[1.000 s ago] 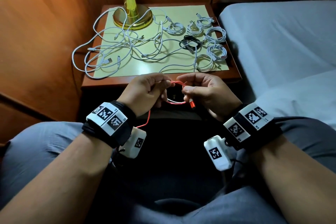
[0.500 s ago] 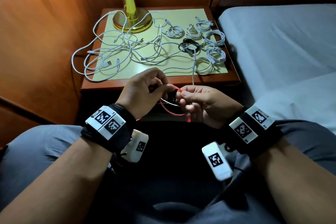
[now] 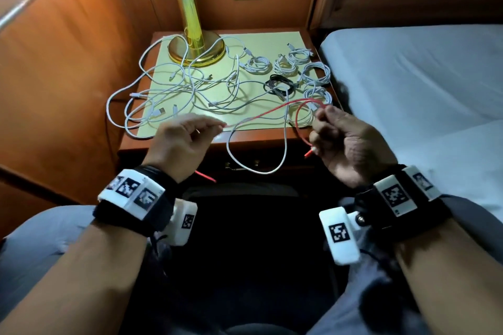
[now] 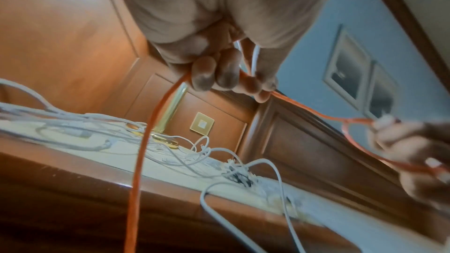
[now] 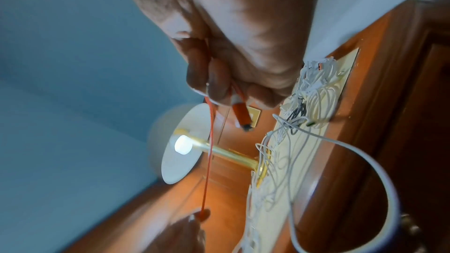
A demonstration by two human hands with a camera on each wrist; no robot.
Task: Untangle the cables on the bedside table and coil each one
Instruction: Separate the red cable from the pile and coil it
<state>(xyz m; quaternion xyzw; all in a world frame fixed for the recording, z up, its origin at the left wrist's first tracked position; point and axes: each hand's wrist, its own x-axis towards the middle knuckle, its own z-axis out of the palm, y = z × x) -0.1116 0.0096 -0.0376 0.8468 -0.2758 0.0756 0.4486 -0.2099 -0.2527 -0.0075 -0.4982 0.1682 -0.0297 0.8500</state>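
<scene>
From the head view, the left hand (image 3: 181,141) and right hand (image 3: 345,141) are held apart in front of the bedside surface (image 3: 174,143), a red cable (image 3: 268,114) stretched between them. The left fingers pinch the cable; the right fingers are curled round a small loop of it, its plug hanging below. A tangle of white cables (image 3: 174,90) covers the left of the surface; several coiled white cables (image 3: 313,73) and a black coil (image 3: 280,84) lie on the right, and a brass lamp (image 3: 194,49) stands at the back. One white cable loop (image 3: 255,166) droops over the front edge.

The left wrist view shows the red cable (image 4: 143,141) passing through the curled left fingers (image 4: 207,76).

The right wrist view shows the right fingers (image 5: 216,84) clamped on the cable, the red plug (image 5: 241,116) sticking out.
</scene>
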